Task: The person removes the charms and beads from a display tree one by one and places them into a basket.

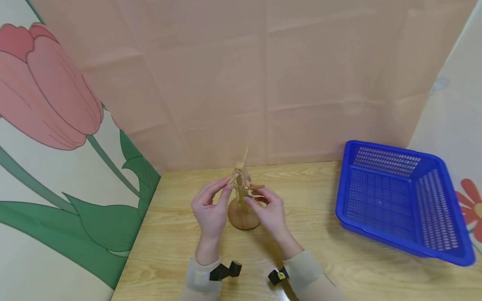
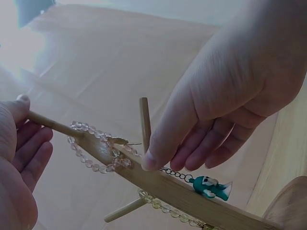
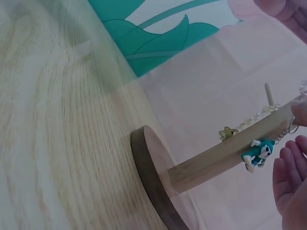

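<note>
A wooden jewelry stand (image 1: 244, 219) with a round base and several pegs stands upright on the table. My left hand (image 1: 212, 209) pinches the tip of one peg between thumb and fingers. A pale pink beaded bracelet (image 2: 95, 167) hangs around that peg, close to the post. My right hand (image 1: 272, 211) is at the post's other side, thumb and fingers at the ring of a keychain (image 2: 211, 187) with a green-and-white figure. The ring is partly hidden by the fingers. A yellowish beaded bracelet (image 2: 165, 209) hangs from another peg.
A blue plastic basket (image 1: 380, 209) with perforated walls sits on the table (image 1: 169, 251) at the right. Behind the stand is a plain pinkish cloth backdrop (image 1: 226, 83). A tulip-printed panel (image 1: 56, 92) borders the left side.
</note>
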Tool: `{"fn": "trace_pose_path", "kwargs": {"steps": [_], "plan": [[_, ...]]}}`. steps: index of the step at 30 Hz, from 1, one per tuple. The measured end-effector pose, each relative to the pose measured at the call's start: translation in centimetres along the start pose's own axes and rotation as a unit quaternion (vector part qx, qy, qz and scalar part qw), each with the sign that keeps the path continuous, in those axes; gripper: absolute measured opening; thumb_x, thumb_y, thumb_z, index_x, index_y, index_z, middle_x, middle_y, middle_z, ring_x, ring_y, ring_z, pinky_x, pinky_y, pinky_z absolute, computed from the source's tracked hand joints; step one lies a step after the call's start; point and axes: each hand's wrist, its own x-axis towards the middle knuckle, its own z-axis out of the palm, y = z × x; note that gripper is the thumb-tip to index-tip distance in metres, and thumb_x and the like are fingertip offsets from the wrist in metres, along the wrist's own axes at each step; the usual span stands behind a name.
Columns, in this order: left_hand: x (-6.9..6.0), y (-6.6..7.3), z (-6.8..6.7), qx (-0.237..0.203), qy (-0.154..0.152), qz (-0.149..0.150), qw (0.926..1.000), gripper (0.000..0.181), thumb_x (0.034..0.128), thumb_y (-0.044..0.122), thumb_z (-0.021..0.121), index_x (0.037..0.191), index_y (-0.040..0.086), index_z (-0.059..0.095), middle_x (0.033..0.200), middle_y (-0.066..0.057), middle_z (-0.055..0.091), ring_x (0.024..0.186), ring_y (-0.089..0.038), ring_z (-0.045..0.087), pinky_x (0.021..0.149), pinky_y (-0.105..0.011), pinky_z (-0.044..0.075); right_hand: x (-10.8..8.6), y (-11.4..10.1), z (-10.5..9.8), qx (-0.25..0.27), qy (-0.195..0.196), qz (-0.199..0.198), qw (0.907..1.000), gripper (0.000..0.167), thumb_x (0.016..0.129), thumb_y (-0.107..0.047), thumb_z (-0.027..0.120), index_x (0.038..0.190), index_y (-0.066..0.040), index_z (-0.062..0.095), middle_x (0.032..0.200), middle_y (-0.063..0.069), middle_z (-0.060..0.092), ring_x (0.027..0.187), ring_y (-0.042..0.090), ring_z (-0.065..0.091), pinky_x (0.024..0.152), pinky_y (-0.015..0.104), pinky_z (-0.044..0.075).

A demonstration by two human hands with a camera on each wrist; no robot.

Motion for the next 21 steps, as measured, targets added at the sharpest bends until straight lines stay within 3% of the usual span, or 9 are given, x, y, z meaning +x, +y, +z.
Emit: {"fn": "trace_pose_path", "kwargs": {"steps": [11, 21], "plan": [[0.11, 0.14, -0.01, 0.000, -0.001, -0.002, 1.0000, 0.017, 0.0862, -0.018, 0.079, 0.102, -0.010, 0.079, 0.101, -0.026, 0.077, 0.099, -0.021, 0.077, 0.093, -0.037, 0.067, 0.33, 0.29, 0.60, -0.009, 0.010, 0.009, 0.9999, 0.022, 0.088, -0.009, 0.090, 0.108, -0.007, 0.081, 0.123, 0.002, 0.077, 0.101, 0.030, 0.071, 0.090, 0.053, 0.066], [0.02, 0.02, -0.10, 0.002, 0.000, -0.007, 1.0000, 0.019, 0.0857, -0.018, 0.079, 0.102, -0.009, 0.079, 0.102, -0.024, 0.078, 0.099, -0.022, 0.077, 0.094, -0.039, 0.066, 0.57, 0.44, 0.89, -0.014, 0.017, 0.004, 0.9998, 0.016, 0.090, -0.011, 0.090, 0.104, -0.008, 0.082, 0.120, 0.004, 0.078, 0.098, 0.026, 0.072, 0.086, 0.038, 0.067]]}}
